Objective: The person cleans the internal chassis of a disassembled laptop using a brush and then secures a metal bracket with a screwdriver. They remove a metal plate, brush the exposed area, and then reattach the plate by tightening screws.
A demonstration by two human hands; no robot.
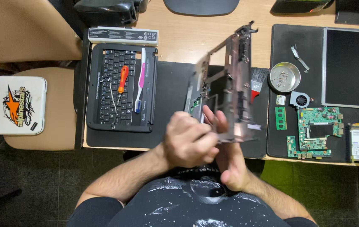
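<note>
Left hand [186, 141], fist-closed, and right hand [230, 162], fingers wrapped upward, jointly grip a laptop base shell [227, 90], tilted on edge above the black mat [169, 84], presumably to expose its inner face. Shell: grey-brown plastic, stripped, with open cut-outs and bare hinge brackets. Adjacent: keyboard panel [108, 84] bearing screwdriver [122, 80] and toothbrush [140, 80]; screw dish [285, 77], mainboard [316, 130].

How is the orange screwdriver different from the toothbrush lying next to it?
The screwdriver has a short, fat orange handle and a thin metal shaft; the toothbrush is white with pink and blue parts. The toothbrush is longer and reaches nearly across the keyboard panel; the screwdriver covers only part of it. The screwdriver leans slightly; the toothbrush lies nearly straight. Both rest on the keyboard panel, untouched, while the left hand and right hand hold the laptop shell.
</note>
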